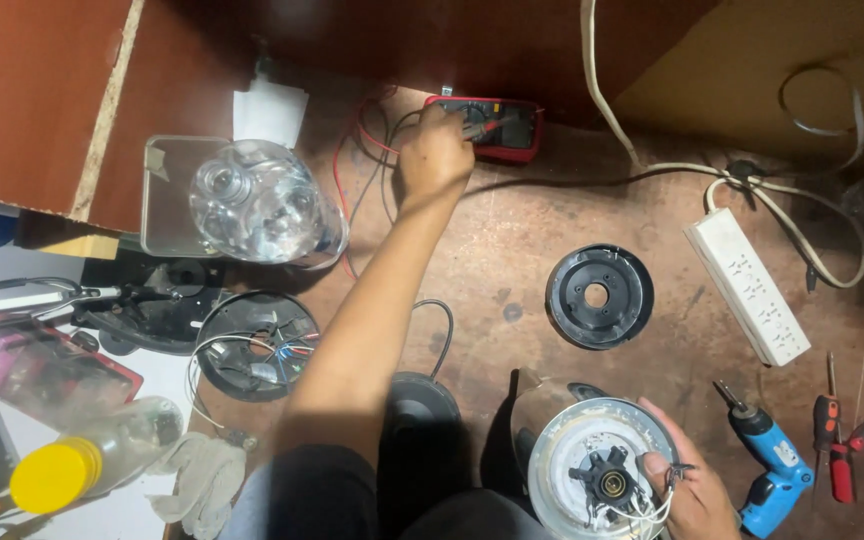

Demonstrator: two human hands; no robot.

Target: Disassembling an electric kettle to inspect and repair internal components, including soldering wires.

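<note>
1. Head view: the left hand (434, 152) is reaching to the far edge of the counter (512, 250), where it is resting on a red-cased multimeter (487, 127). Its fingers are curled over the face of the meter at the dial; whether they are pinching the dial cannot be told.
2. The right hand (690, 485) is working at the near edge, its fingers closing narrowly on a bunch of thin white wires (642, 512) coming off the upturned base of a glass appliance jar (592, 470). A black star-shaped coupling (609, 481) is sitting at the centre of that base.
3. Red and black test leads (372, 140) are trailing from the meter toward the left side of the counter; the probe tips are not clearly visible.
4. Judged step: the meter is being set up while the wires are being held ready, so this is preparation for an electrical check on the jar base.
5. Judged requirement for the next move: a range chosen on the dial, then both probes in hand and the wire ends separated so they are not touching.
6. Nearby parts: a black round cover (598, 296) is lying mid-counter; an opened black base with coloured wiring (257, 345) is sitting toward the left edge; a blue powered screwdriver (774, 468) is lying just beside the right hand; a white power strip (747, 285) is lying toward the right edge.
</note>
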